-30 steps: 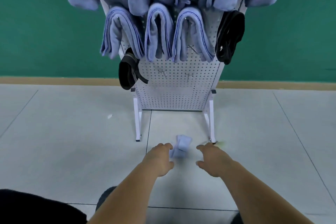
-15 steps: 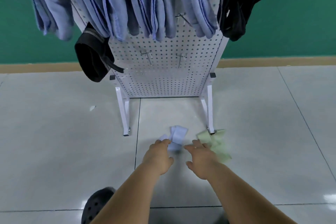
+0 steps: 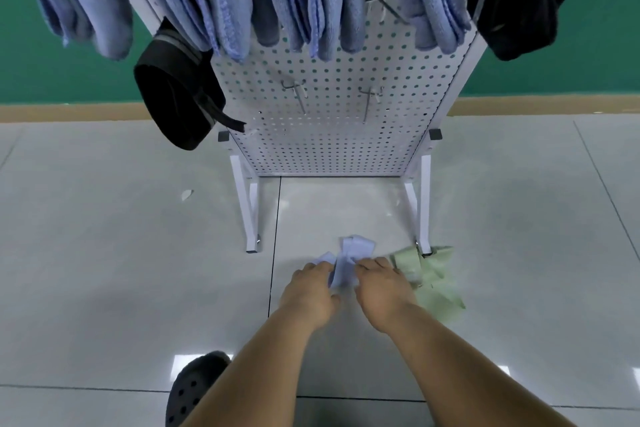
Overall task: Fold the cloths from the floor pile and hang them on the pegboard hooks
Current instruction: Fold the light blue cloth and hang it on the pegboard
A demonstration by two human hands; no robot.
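Observation:
A small light-blue cloth (image 3: pixel 349 255) lies crumpled on the floor in front of the white pegboard stand (image 3: pixel 332 135). My left hand (image 3: pixel 310 291) and my right hand (image 3: pixel 381 291) both pinch it, one on each side. A pale green cloth (image 3: pixel 433 281) lies on the floor just right of my right hand, by the stand's right foot. Several folded blue cloths (image 3: pixel 225 0) hang from the upper hooks. Two bare hooks (image 3: pixel 369 104) stick out of the board's lower middle.
A black cloth (image 3: pixel 180 97) hangs at the board's left edge and another black cloth (image 3: pixel 519 0) at its upper right. The stand's white legs (image 3: pixel 249 215) rest on grey floor tiles. A dark perforated shoe (image 3: pixel 194 388) shows at the bottom. A green wall runs behind.
My view has dropped closer to the floor. Both hands reached forward and closed on the light-blue cloth. The green cloth has come into sight on the right.

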